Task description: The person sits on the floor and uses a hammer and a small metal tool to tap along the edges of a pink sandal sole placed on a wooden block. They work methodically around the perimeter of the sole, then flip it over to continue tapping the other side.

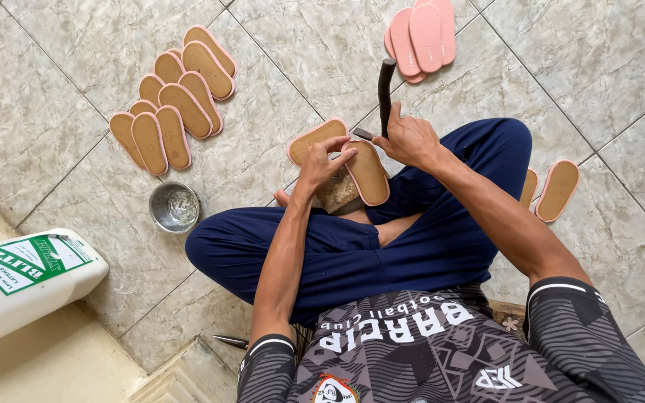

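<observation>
Item: tan insole with pink edge [367, 172], laid tan face up on a worn block [335, 192] that rests between the crossed legs of a seated person in dark blue trousers [337, 257]. The block is taken as landmark

Left hand [321, 160]: fingers curled and pressed down on the insole's near edge, pinning it to the block

Right hand [410, 139]: closed in a fist round a dark-handled hammer [386, 93], the handle rising beyond the block and the head lying just past the insole's far end

Beyond the block, touching the insole: a second tan insole [316, 139]
Far left of the block: a fanned group of tan insoles [173, 101]
Near left of the block: a small metal bowl [174, 207]
Far beyond the block: a stack of pink soles [423, 33]
Right of the block: two more insoles [558, 190]
Lower left: a white jug with green label [24, 283]

Handling note (judgement): the piece is best kept flat and steady under the left fingers, blows kept light and along the rim, fingertips held clear of the hammer head
</observation>
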Available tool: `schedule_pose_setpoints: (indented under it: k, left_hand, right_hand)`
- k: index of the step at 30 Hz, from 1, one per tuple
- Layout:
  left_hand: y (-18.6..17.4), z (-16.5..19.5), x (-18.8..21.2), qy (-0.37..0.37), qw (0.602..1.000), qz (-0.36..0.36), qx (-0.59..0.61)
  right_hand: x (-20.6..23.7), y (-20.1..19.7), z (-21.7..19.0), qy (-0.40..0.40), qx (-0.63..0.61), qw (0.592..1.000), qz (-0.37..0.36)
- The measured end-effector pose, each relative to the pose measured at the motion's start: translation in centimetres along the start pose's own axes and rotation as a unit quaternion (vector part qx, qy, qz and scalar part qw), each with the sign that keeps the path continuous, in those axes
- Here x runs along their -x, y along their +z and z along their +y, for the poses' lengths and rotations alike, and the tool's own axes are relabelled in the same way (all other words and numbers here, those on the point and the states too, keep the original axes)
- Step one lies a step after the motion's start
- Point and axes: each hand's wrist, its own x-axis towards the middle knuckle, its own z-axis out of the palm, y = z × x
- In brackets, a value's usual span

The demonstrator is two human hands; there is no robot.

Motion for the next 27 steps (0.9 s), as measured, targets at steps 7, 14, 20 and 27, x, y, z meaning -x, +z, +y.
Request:
schedule_pose_setpoints:
  k: [7, 14, 20, 27]
  left_hand:
    - [0.4, 0.3, -0.6, -0.053, 0.996, 0.014, 0.076]
    - [0.4, -0.2, -1.2, 0.015, 1.0, -0.005, 0.02]
    - [0.4, 0.0, -1.1, 0.028, 1.0, 0.013, 0.004]
    - [0.1, 0.3, -0.8, -0.007, 1.0, 0.013, 0.012]
  right_hand:
    - [0.4, -1.2, -1.2, 0.034, -0.013, 0.999, -0.011]
    - [1.0, 0.1, -0.7, 0.065, -0.141, 0.985, 0.071]
    - [1.6, 2.9, -0.6, 0.074, -0.134, 0.985, 0.083]
    - [0.3, 2.6, 0.3, 0.058, -0.018, 0.998, -0.014]
